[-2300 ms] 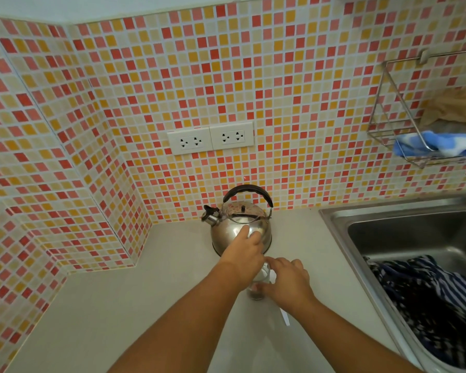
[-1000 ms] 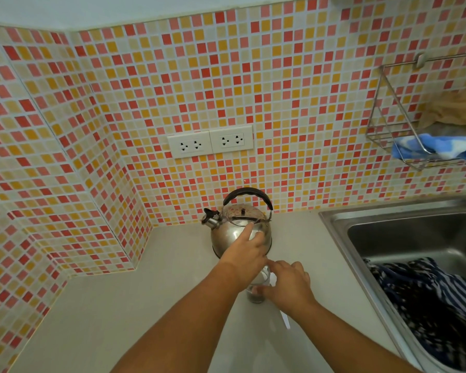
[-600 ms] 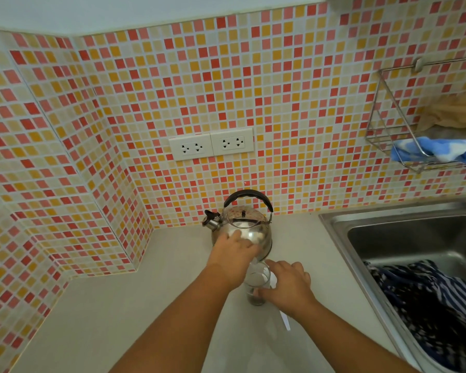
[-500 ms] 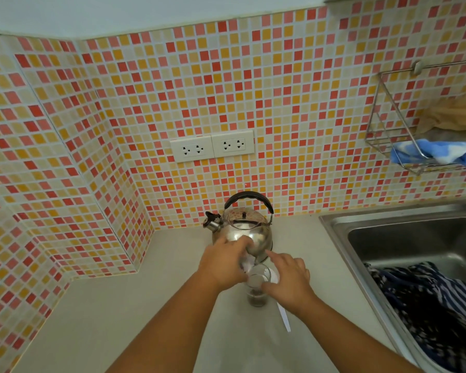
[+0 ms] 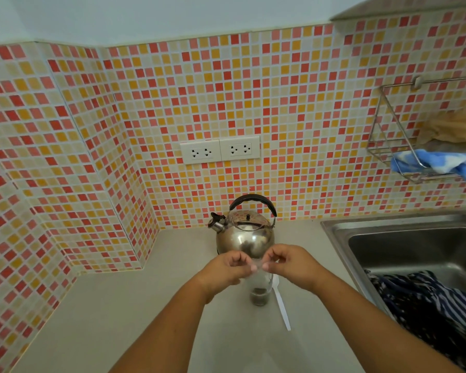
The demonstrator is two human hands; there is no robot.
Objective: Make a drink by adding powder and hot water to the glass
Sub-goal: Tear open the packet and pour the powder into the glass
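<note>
Our left hand (image 5: 228, 267) and right hand (image 5: 293, 265) pinch a clear packet (image 5: 257, 265) above the glass (image 5: 258, 292); gray tabletop (image 5: 119, 305) below, tiled wall (image 5: 280, 103) beyond.

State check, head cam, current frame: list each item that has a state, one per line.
left hand: pinching one end of a small clear packet, above the glass
right hand: pinching the other end
clear packet: held between both hands; open or sealed unclear
glass: upright on counter, dark powder at bottom, no water visible
kettle: upright, lid on, handle up
white spoon: lying on counter beside glass
sink: striped cloth inside
wall sockets: nothing plugged in
</note>
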